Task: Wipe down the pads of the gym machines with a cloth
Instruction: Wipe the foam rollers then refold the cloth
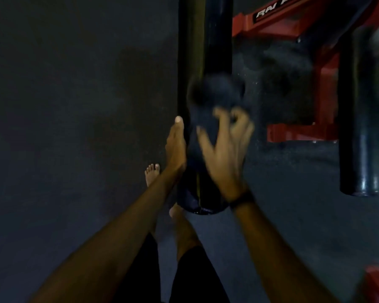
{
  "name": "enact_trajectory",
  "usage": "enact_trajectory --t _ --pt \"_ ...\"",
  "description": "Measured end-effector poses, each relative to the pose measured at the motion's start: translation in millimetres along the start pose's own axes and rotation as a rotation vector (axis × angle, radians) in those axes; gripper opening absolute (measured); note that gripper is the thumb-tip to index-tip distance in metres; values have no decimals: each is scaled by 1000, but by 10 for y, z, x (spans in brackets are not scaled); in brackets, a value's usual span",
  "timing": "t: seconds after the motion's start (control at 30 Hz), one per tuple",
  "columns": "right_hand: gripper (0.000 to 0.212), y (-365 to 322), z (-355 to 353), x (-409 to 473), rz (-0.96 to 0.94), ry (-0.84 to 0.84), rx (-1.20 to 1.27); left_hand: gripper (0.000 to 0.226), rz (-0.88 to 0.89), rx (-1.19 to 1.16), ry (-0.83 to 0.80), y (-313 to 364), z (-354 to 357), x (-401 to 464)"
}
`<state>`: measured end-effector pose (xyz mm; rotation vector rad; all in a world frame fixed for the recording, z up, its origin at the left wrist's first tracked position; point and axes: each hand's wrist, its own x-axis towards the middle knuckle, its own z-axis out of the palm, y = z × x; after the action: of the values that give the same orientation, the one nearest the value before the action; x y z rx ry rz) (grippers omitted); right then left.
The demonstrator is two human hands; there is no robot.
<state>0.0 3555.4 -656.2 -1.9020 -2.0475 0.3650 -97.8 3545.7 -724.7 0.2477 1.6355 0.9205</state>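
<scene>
Dark gym floor [74,106]. The pad [206,40] runs from centre to 12 o'clock, with the cloth [214,92] on it. The blurred right hand [225,149] pinches the cloth. The left hand [176,147] rests at the pad's 9 o'clock side, fingers hidden. Long overlapping strokes seem best.

Right hand [225,147] and cloth [217,92] motion-blurred

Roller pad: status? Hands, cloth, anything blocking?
Left hand holds pad at its side. Right hand, blurred, grips cloth against pad. Nothing blocking.
</scene>
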Motion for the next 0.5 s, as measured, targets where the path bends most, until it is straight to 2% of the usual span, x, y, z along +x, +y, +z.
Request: enact_trajectory --t 0.07,0.13,0.2,0.27,0.33,0.4,0.5 --pt "48 99 -161 -820 5 -68 6 106 14 39 -51 128 -7 -122" --pt "49 174 -247 -1130 58 -124 74 90 -68 -107 36 243 -9 -156" --pt "62 127 -198 -768 98 -116 64 85 -118 -147 61 232 -14 -98" --pt "80 -2 -79 -131 128 -88 121 87 -101 -118 -3 207 -14 -59" --pt "83 -112 39 548 141 -44 167 74 -88 -170 24 210 -32 -44" --pt "70 -162 65 772 105 24 78 83 -104 -169 7 172 -67 28" --pt "53 -145 -87 -288 55 -22 -51 111 -189 -114 -91 -140 -126 151"
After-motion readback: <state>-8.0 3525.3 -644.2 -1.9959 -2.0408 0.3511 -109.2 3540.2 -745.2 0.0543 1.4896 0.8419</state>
